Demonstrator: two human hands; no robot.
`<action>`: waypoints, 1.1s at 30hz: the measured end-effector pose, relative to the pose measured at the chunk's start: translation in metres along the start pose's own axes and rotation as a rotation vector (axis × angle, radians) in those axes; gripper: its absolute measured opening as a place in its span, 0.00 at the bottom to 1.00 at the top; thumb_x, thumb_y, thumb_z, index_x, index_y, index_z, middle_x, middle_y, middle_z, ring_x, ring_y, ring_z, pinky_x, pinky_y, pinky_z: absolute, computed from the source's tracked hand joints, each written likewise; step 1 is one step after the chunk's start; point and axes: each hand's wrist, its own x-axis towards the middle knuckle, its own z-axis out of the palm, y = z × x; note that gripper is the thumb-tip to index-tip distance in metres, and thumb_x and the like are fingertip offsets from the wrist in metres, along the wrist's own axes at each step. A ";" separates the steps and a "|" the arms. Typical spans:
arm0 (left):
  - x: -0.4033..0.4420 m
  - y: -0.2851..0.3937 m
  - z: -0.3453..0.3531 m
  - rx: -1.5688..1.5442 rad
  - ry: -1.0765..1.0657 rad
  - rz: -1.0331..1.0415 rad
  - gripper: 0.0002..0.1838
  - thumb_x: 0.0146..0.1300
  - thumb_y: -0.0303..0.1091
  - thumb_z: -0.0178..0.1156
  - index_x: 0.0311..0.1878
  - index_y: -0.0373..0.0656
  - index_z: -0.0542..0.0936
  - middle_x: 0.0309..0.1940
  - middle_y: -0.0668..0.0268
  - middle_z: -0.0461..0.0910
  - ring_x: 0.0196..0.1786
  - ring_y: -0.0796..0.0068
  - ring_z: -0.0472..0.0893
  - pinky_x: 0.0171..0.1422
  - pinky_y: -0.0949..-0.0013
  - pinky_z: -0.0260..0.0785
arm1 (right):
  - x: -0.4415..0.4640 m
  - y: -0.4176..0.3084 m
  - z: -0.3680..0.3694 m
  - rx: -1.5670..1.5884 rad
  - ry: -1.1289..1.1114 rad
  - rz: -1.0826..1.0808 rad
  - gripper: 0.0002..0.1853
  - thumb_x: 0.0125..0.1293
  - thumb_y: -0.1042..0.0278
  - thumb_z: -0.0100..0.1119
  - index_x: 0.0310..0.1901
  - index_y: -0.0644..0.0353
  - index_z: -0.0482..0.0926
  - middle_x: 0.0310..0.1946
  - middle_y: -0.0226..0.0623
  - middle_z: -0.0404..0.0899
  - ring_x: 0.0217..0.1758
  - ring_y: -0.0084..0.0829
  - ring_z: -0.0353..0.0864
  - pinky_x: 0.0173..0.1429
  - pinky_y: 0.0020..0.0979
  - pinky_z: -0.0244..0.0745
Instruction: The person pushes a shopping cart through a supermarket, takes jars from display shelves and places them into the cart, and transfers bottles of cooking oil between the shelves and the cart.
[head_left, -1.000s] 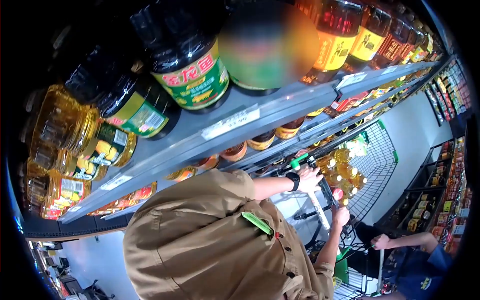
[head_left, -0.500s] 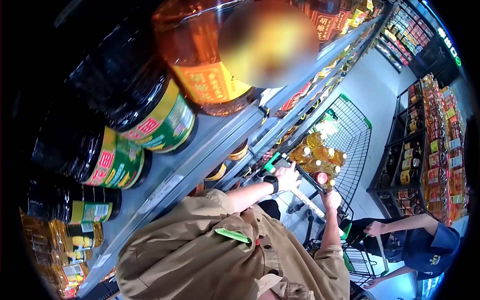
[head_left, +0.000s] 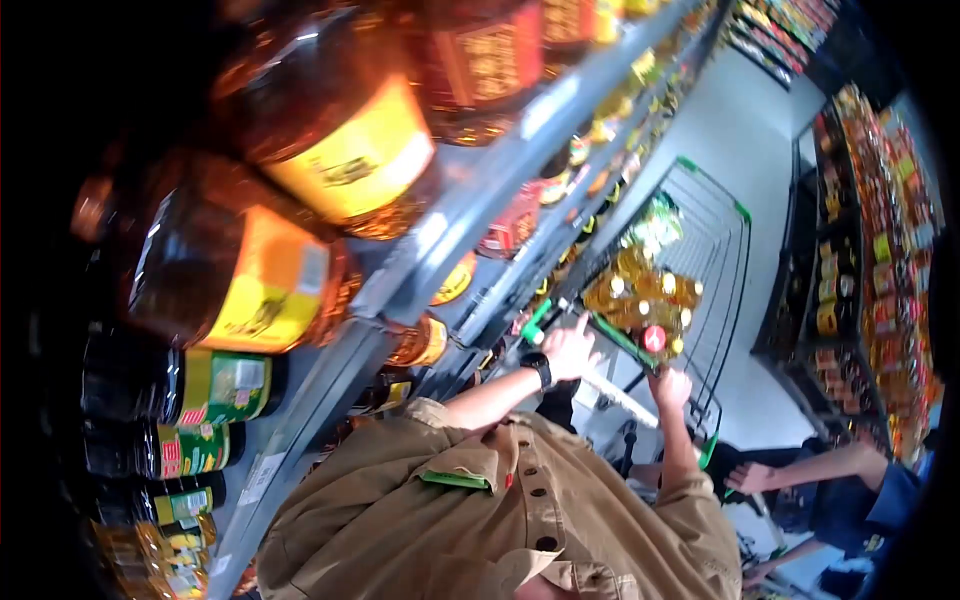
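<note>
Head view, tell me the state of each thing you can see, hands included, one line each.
Shopping cart: partly loaded
Bottles in the cart: capped, grouped together
Left hand: open, fingers spread
Right hand: curled shut, apparently on the cart's near end
Watch: strapped on the left wrist, display unreadable
Shelf: stocked with bottles

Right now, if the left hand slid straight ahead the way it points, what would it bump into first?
Probably the green bar of the cart ahead of the left hand, then the yellow bottles beyond; depth is hard to judge.
</note>
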 end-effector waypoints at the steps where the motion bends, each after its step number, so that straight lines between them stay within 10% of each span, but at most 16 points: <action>1: 0.007 0.003 -0.003 0.030 -0.024 -0.011 0.26 0.64 0.55 0.58 0.46 0.38 0.82 0.71 0.40 0.63 0.36 0.56 0.87 0.41 0.54 0.80 | 0.006 0.006 -0.001 0.014 0.019 -0.020 0.20 0.55 0.41 0.69 0.28 0.53 0.86 0.21 0.44 0.83 0.26 0.48 0.84 0.33 0.46 0.79; 33: 0.230 0.054 -0.023 0.101 0.020 -0.058 0.24 0.61 0.53 0.62 0.50 0.44 0.85 0.73 0.52 0.64 0.49 0.51 0.85 0.55 0.52 0.77 | 0.200 0.127 -0.017 0.073 -0.084 -0.002 0.13 0.54 0.53 0.70 0.25 0.54 0.84 0.26 0.43 0.85 0.31 0.44 0.87 0.38 0.44 0.82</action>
